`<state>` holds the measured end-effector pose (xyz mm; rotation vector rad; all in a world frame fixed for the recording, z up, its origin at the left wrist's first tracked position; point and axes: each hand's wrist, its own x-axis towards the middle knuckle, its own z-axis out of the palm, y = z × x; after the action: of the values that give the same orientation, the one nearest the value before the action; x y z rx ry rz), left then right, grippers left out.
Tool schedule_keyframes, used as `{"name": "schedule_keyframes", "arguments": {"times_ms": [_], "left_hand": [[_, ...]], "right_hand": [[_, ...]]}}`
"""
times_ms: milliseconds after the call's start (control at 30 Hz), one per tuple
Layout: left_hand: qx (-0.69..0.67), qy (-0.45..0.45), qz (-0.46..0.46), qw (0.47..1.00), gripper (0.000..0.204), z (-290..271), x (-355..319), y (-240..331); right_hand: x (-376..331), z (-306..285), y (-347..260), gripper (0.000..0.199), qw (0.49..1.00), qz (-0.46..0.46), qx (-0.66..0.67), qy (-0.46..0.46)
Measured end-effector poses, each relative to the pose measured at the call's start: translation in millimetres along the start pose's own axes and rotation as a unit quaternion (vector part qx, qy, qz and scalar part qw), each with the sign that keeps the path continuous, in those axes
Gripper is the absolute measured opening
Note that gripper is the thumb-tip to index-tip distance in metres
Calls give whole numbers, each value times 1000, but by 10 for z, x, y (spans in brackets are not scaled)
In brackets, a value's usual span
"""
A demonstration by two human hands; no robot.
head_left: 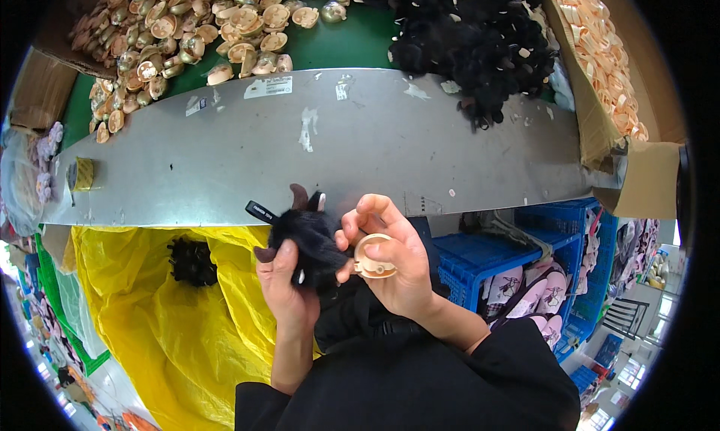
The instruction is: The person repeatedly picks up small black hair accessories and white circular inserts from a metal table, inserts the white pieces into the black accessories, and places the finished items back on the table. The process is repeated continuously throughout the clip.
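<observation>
My left hand grips a small black furry piece with two dark horn-like tips and a black loop tag. My right hand holds a round beige plastic shell pressed against the fur's right side. Both hands meet just below the front edge of the grey workbench. A heap of beige and olive plastic shells lies at the bench's far left. A pile of black furry pieces lies at the far right.
A yellow plastic bag hangs open at my lower left with one black furry piece inside. A cardboard box of beige discs stands at the right. Blue crates hold pink items below. A tape roll sits at the bench's left.
</observation>
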<state>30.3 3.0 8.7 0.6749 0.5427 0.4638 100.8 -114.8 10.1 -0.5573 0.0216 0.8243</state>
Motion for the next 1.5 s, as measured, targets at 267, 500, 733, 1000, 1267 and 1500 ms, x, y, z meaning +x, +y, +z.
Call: {"name": "schedule_keyframes", "arguments": {"times_ms": [267,500,733,1000,1267,1500], "left_hand": [[-84,-85,-59,991,91,-253,-27,-34],[-3,-140,64,988,93,-193,-1,112],[225,-64,67,970,80,-60,-11,258],[224,-26,60,972,37,-288,-4,38],[23,10,-71,997,50,-158,-50,57],[8,17,-85,996,42,-95,-88,103]], "right_hand": [[46,6,-49,33,997,64,-36,-36],[38,35,-128,30,979,55,-185,-71],[-13,-27,-128,29,978,23,-203,-34],[-68,36,-163,31,963,8,-269,-7],[-161,99,-148,19,957,13,-281,-66],[-123,147,-193,40,954,7,-293,-58]]}}
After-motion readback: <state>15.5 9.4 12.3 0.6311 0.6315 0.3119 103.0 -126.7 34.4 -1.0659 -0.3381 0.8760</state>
